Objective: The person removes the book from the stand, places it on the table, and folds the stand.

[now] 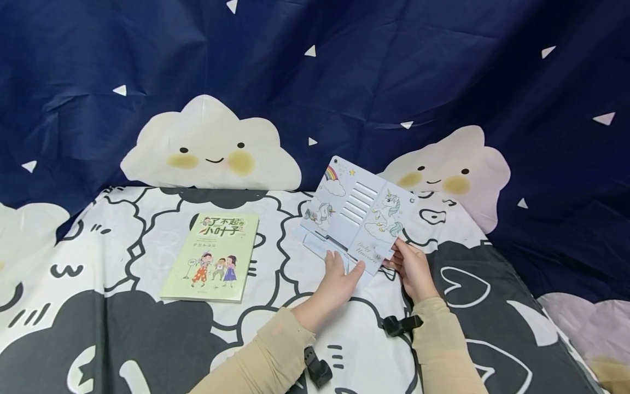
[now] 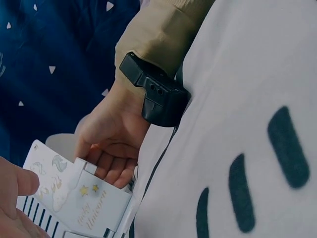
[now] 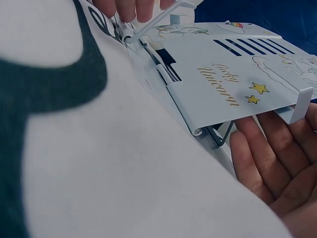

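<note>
A pale blue book stand (image 1: 356,219), printed with unicorns and a rainbow, tilts above the sheet, its slotted panel facing up. At its lower front edge the left hand (image 1: 337,282) holds it, thumb and fingers apart around the ledge. In the right wrist view, left fingertips (image 3: 131,7) show beside a white page clip (image 3: 158,20). The right hand (image 1: 413,268) grips the right edge; its fingers (image 3: 267,153) lie under the panel, near another clip (image 3: 297,106). A green book (image 1: 214,257) lies flat to the left of the stand, apart from both hands.
A black and white cartoon-print sheet (image 1: 162,328) covers the surface. Behind it hangs a dark blue cloth (image 1: 344,71) with clouds and white triangles. Each wrist wears a black camera (image 1: 317,369) on a strap.
</note>
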